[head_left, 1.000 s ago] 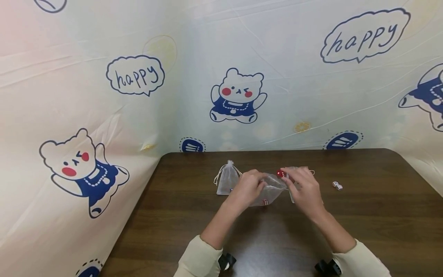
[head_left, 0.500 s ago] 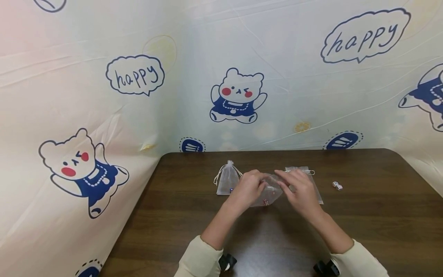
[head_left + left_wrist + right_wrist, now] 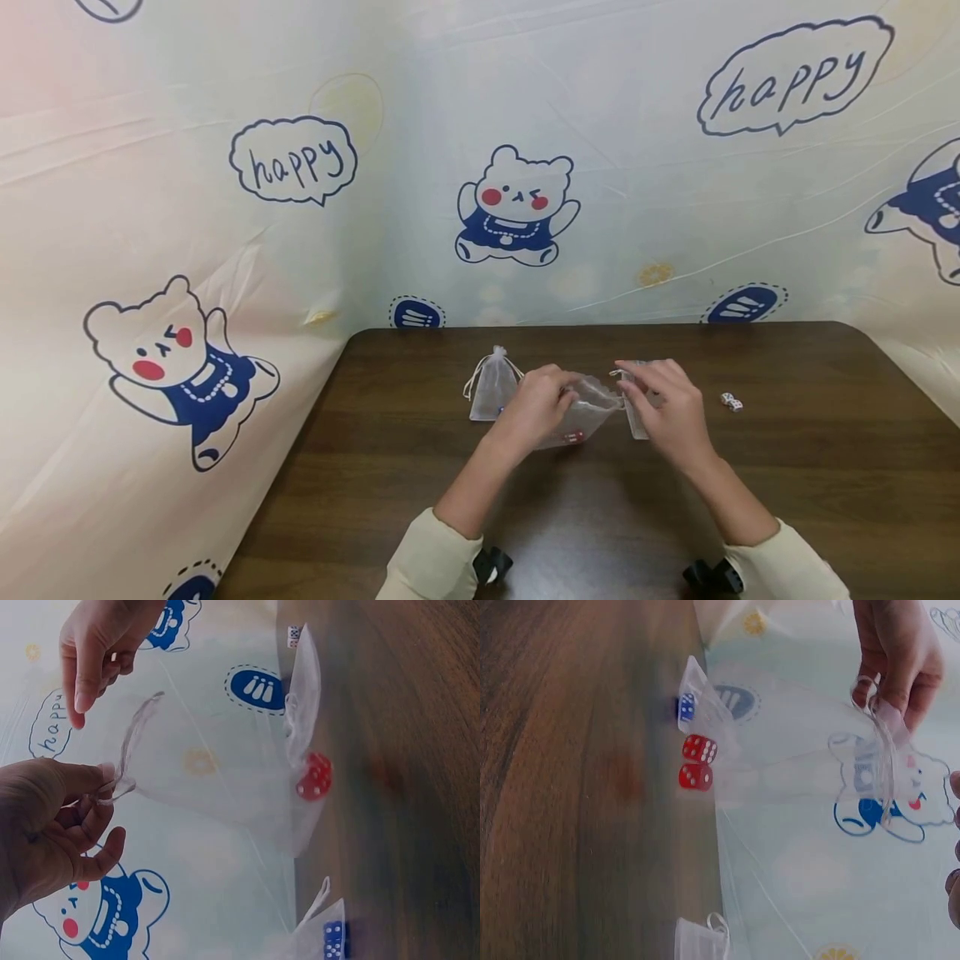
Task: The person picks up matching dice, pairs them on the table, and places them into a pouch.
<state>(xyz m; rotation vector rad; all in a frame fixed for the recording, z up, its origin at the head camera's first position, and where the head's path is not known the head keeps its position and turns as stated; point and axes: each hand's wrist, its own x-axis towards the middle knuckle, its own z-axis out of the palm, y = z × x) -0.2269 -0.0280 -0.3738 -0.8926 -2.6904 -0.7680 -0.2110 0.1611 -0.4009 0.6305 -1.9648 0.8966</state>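
Observation:
My left hand (image 3: 534, 407) pinches the top rim of a sheer white organza drawstring bag (image 3: 592, 403), its drawstring loop showing beside the fingers in the left wrist view. The bag hangs with its mouth spread toward the right. Two red dice (image 3: 698, 763) lie together at its bottom, seen through the mesh. Just right of the mouth is my right hand (image 3: 670, 414), with thumb and fingers apart and nothing between them; in the right wrist view only some fingertips (image 3: 954, 889) show at the edge.
To the left stands a second organza bag (image 3: 492, 392) with blue dice (image 3: 686, 707) inside, partly behind the left hand. Another organza bag (image 3: 636, 419) lies under the right hand. White dice (image 3: 731, 402) rest on the brown table (image 3: 825, 467) further right. A printed cloth (image 3: 660, 192) hangs behind.
A second ago my right fingers held a red die at the bag's mouth; it has been let go and both red dice are in the bag. The right hand has drawn back slightly right.

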